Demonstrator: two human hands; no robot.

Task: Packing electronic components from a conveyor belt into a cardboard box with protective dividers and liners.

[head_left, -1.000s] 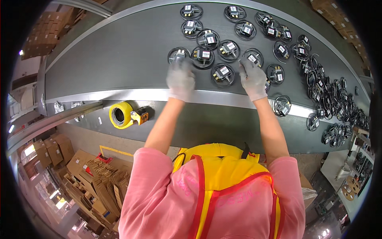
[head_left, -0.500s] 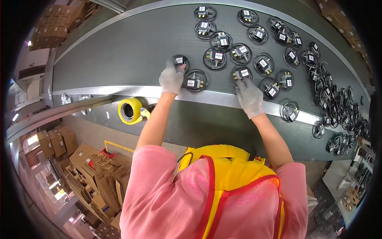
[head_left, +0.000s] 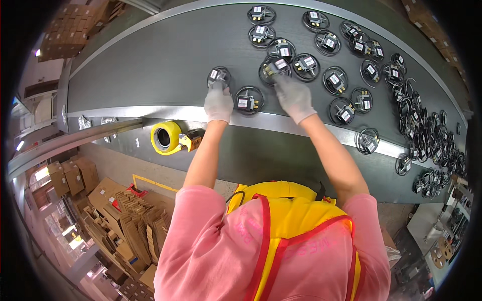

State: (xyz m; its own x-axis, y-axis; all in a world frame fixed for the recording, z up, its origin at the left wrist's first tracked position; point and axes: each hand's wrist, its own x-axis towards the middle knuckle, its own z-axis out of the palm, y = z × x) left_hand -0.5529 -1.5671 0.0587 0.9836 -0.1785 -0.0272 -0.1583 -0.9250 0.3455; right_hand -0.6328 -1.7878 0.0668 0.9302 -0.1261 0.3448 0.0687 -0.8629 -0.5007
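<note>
Both my hands wear thin pale gloves over a dark grey conveyor belt (head_left: 150,65). My left hand (head_left: 219,104) is closed on the near side of a thermostat (head_left: 218,75), a small black body with a white label inside a ring of coiled black tube. My right hand (head_left: 294,96) grips another thermostat (head_left: 275,66), blurred by motion; its fingertips are partly hidden. Whether this one touches the belt or lies over another unit, I cannot tell. Between my hands sits a labelled thermostat (head_left: 248,101) with brass terminals. A similar one (head_left: 306,66) lies right of my right hand.
More coiled units spread across the belt, thickening into a tangled heap (head_left: 432,133) at the right. A metal rail (head_left: 271,120) edges the near side. Below it, at left, lies a yellow tape dispenser (head_left: 166,138). Flattened cardboard (head_left: 133,220) stands on the floor at lower left.
My right hand has moved up and left with a thermostat from the near part of the belt. My left hand's thermostat has shifted slightly left.
</note>
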